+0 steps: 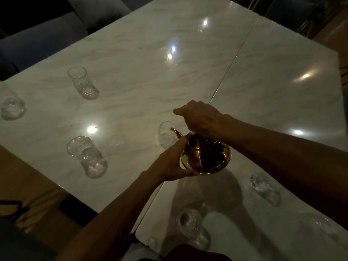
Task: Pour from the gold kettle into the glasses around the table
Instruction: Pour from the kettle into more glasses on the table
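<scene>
The gold kettle (206,157) is near the middle of the marble table (131,63), tilted with its curved spout over the rim of a clear glass (165,135). My right hand (201,117) grips the kettle from above, where its handle is hidden under the fingers. My left hand (173,162) cups the kettle's left side and base. Other clear glasses stand around the table: one at the far left (83,82), one at the left edge (11,106), one nearer on the left (87,157), one in front of me (192,228) and one at the right (264,189).
A gold seam (231,61) runs between two joined table tops. Dark upholstered seats (37,40) stand beyond the far left edge. Wooden floor (28,185) shows at the lower left. A faint glass (323,225) sits near the lower right.
</scene>
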Available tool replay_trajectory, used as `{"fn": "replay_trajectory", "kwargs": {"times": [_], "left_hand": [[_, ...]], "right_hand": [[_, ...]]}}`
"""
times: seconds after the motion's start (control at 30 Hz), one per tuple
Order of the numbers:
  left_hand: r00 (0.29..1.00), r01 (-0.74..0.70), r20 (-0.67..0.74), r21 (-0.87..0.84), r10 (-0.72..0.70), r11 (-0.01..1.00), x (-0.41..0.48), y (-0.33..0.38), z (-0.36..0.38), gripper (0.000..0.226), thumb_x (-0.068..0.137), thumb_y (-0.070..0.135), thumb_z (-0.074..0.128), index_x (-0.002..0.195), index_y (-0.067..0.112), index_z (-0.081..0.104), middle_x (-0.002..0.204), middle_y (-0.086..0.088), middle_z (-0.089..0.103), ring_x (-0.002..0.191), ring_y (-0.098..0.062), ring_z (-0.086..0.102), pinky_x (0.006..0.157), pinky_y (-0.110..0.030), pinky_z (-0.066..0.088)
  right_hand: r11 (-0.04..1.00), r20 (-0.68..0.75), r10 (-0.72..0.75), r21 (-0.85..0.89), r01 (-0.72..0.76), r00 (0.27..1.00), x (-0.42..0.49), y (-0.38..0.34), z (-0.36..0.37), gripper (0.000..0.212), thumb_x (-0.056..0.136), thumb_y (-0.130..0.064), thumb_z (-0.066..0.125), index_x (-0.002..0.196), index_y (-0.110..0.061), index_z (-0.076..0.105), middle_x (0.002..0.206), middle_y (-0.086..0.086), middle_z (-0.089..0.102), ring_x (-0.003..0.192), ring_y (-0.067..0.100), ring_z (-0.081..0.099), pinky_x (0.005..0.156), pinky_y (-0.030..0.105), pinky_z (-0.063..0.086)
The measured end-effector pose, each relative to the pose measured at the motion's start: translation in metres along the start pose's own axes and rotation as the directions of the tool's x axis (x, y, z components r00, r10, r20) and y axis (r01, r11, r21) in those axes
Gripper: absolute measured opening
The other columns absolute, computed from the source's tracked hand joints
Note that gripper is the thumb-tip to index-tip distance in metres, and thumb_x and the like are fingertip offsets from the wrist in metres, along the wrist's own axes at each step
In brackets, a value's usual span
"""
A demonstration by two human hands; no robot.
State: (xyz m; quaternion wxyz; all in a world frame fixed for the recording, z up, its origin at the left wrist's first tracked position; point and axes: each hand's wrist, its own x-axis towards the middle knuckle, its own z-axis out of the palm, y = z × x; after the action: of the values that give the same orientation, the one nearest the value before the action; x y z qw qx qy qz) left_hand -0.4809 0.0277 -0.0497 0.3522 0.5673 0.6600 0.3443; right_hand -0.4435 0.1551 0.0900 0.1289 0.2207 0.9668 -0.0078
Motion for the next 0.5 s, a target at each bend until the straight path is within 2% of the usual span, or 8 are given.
{"fn": "replay_trajectory", "kwargs": {"times": [0.33, 0.5], "left_hand": [[0.999, 0.040, 0.011, -0.033, -0.039, 0.999, 0.008, 0.002, 0.000, 0.118, 0.071, 0.040, 0.087, 0.156, 0.031, 0.006, 0.160, 0.002, 0.031, 0.142, -0.018, 0.037, 0.103, -0.020, 0.031], [0.999, 0.047, -0.003, -0.034, -0.047, 0.998, 0.008, 0.004, 0.000, 0.119, 0.071, 0.039, 0.087, 0.157, 0.031, 0.005, 0.160, 0.001, 0.030, 0.143, -0.020, 0.036, 0.103, -0.019, 0.029]], "right_hand": [[1.000, 0.039, -0.016, -0.023, 0.017, 0.999, 0.007, 0.006, -0.001, 0.048, 0.094, 0.003, 0.050, 0.139, -0.012, 0.050, 0.121, 0.018, 0.063, 0.087, 0.026, 0.068, 0.071, 0.031, 0.053], [1.000, 0.034, -0.028, -0.006, 0.029, 0.999, 0.011, 0.007, 0.001, 0.055, 0.094, 0.003, 0.051, 0.145, -0.017, 0.044, 0.132, 0.016, 0.058, 0.098, 0.027, 0.068, 0.072, 0.029, 0.049]]}}
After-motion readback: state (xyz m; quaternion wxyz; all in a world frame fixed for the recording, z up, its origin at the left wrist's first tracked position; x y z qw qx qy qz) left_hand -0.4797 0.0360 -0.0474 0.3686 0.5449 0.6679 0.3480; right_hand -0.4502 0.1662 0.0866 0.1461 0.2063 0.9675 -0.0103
